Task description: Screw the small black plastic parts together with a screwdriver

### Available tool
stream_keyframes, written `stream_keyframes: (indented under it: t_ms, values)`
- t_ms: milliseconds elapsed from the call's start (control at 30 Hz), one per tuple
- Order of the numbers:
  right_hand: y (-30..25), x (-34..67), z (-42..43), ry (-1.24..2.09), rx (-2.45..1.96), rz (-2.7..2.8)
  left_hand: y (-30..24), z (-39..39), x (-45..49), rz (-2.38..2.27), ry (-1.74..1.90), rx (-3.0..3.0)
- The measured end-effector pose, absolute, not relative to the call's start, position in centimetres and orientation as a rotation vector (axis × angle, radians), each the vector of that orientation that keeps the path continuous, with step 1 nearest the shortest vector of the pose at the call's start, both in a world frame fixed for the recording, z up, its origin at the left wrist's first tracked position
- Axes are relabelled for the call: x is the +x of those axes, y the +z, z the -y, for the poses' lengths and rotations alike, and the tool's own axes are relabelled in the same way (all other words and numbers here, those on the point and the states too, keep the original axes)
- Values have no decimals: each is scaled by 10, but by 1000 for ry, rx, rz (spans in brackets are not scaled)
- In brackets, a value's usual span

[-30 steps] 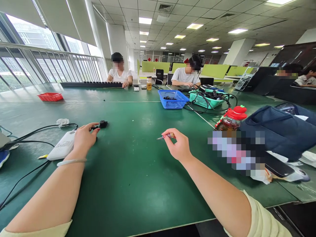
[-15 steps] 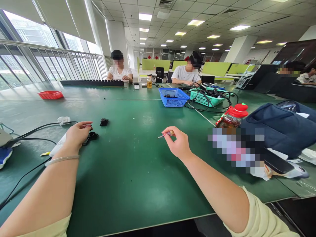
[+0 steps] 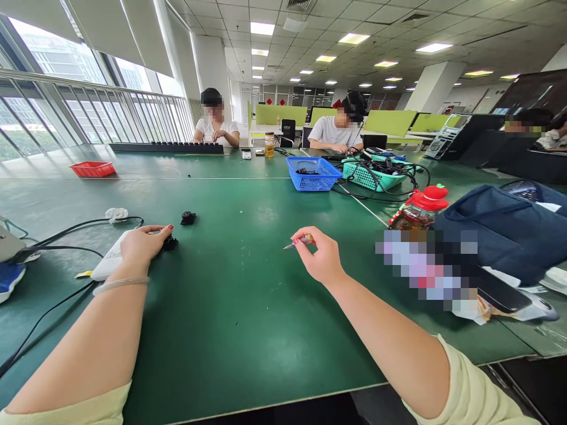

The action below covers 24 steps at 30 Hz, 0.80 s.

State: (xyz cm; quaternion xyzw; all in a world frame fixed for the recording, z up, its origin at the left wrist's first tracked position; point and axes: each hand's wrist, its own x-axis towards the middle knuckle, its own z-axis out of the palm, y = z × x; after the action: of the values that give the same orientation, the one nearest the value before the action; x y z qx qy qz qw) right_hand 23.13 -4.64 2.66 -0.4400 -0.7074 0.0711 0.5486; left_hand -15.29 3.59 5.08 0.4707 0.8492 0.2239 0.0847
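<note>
My left hand (image 3: 144, 245) reaches over a white power strip (image 3: 110, 260), its thumb and fingers closed down at a small black part (image 3: 170, 242). The hand hides much of that part. Another small black part (image 3: 188, 218) lies on the green table just beyond it. My right hand (image 3: 319, 255) hovers over the middle of the table. Between its thumb and fingers it pinches a slim screwdriver (image 3: 301, 241), with the thin tip pointing left.
Black cables (image 3: 57, 233) run along the left. Farther back are a red tray (image 3: 93, 169), a blue basket (image 3: 313, 175) and a green basket (image 3: 374, 176) with cables. A red-lidded bottle (image 3: 420, 208), a dark blue bag (image 3: 500, 227) and a phone (image 3: 505, 289) lie right. Two people sit opposite.
My left hand has shifted slightly right and its fingers have come down onto the small black part. My right hand holds the screwdriver in nearly the same place.
</note>
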Motion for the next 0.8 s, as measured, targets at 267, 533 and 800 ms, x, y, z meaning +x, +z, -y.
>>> stream_keyframes:
  t_ms: [267,533,800]
  values:
    - [27,231,47,177,-1032,1683,49,-33,-147,-2638,549,1512]
    - [27,231,47,175,-1045,1693,50,-34,-147,-2642,428,1566]
    - [27,231,47,172,-1049,1695,48,-37,-150,-2670,442,1608]
